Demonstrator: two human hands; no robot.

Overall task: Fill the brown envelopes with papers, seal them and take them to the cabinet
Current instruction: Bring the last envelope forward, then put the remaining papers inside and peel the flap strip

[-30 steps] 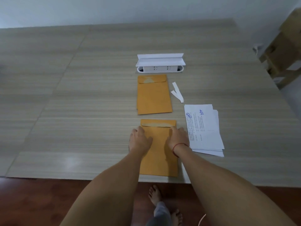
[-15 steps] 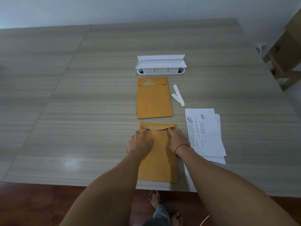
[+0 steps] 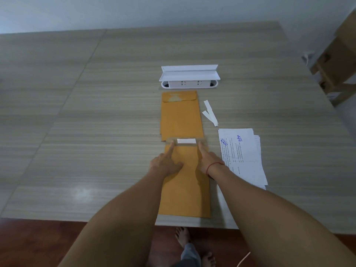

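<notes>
A brown envelope [image 3: 185, 191] lies lengthwise at the table's near edge, its flap folded out flat away from me and showing a white adhesive strip [image 3: 186, 141]. My left hand [image 3: 165, 165] rests on the envelope with its index fingertip pressing the flap's left corner. The index fingertip of my right hand [image 3: 207, 160], which has a red string at the wrist, presses the right corner. A second brown envelope [image 3: 181, 116] with its flap folded down lies just beyond, its near edge under the open flap. A stack of written papers [image 3: 242, 155] sits to the right.
Two peeled white strips [image 3: 210, 112] lie right of the far envelope. A white socket box with its lid raised [image 3: 189, 76] sits behind it. Cardboard boxes [image 3: 335, 62] stand off the table's right side. The table's front edge [image 3: 77, 218] is close, with my bare feet below.
The near envelope's flap was folded down; both index fingers lifted it and pushed it out flat, baring the white strip. My hands slid forward toward the flap's corners.
</notes>
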